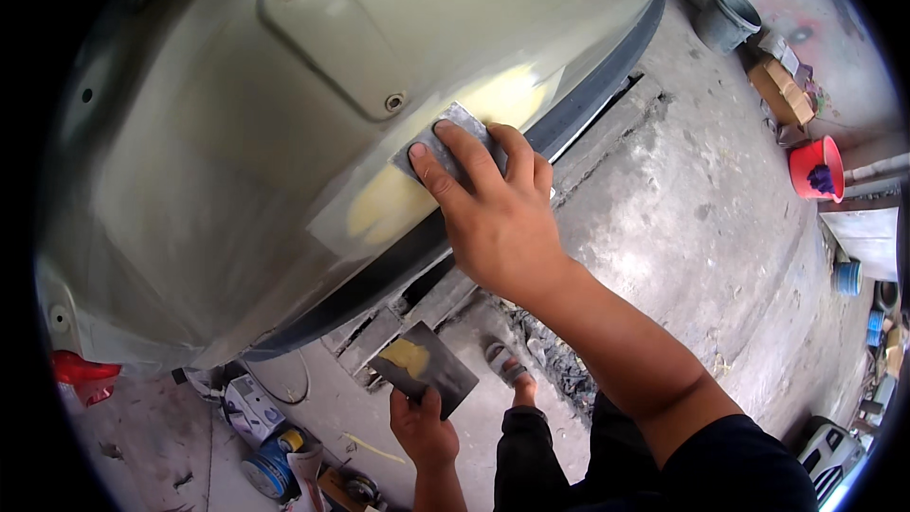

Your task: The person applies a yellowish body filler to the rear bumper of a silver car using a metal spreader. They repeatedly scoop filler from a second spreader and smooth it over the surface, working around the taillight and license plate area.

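A large grey-beige car body panel (190,161) leans across the upper left. Pale yellow body filler (381,209) is smeared along its lower edge, with a second yellow area (507,93) further up to the right. My right hand (512,228) presses a flat grey filler spreader (462,116) against the panel between these two areas, fingers spread over its face. Lower down, my left hand (424,431) pinches the near edge of a dark square mixing plate (453,381), thumb on top. A dab of yellow filler (406,357) sits on the plate's far corner.
A dark trim strip (607,85) runs below the panel edge. Broken concrete (564,360) lies by my foot. At the right stand a grey bucket (728,24), a cardboard box (782,90) and a red bucket (806,171). Cans (268,469) and a white box (251,410) sit lower left.
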Motion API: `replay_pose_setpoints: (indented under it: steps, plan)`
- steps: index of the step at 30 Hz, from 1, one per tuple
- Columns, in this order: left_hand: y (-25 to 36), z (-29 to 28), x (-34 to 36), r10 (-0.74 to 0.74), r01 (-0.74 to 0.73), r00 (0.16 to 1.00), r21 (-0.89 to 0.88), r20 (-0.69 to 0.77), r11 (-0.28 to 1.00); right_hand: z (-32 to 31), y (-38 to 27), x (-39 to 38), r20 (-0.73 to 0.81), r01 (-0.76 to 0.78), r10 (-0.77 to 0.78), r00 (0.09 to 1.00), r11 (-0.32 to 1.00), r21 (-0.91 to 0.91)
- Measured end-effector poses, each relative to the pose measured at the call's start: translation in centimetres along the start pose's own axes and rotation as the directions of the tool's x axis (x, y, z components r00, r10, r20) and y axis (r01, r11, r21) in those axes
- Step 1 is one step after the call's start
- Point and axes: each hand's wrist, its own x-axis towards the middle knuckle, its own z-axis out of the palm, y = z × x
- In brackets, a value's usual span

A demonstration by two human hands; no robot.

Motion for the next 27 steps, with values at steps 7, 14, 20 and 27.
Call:
replay_pose_setpoints:
  steps: [7,14,20,27]
  plan:
    - [0.5,0.3,-0.3,0.018,-0.018,1.000,-0.057,0.003,0.998,-1.3,1.2,1.5,-0.096,-0.004,0.006,0.995,1.000,0.023]
    - [0.6,0.7,0.5,-0.003,0.016,0.997,-0.172,0.075,0.985,-1.6,1.6,-0.2,0.062,-0.039,0.038,0.997,0.999,0.015]
    - [4.3,4.5,2.6,0.103,0.006,0.967,-0.426,0.232,0.904,-6.2,0.1,-4.5,0.163,-0.039,-0.175,0.971,0.557,0.830]
    - [6.6,4.2,3.9,0.301,-0.173,0.922,-0.435,0.245,0.884,-4.6,2.0,-6.9,0.251,0.019,-0.358,0.900,0.606,0.795]
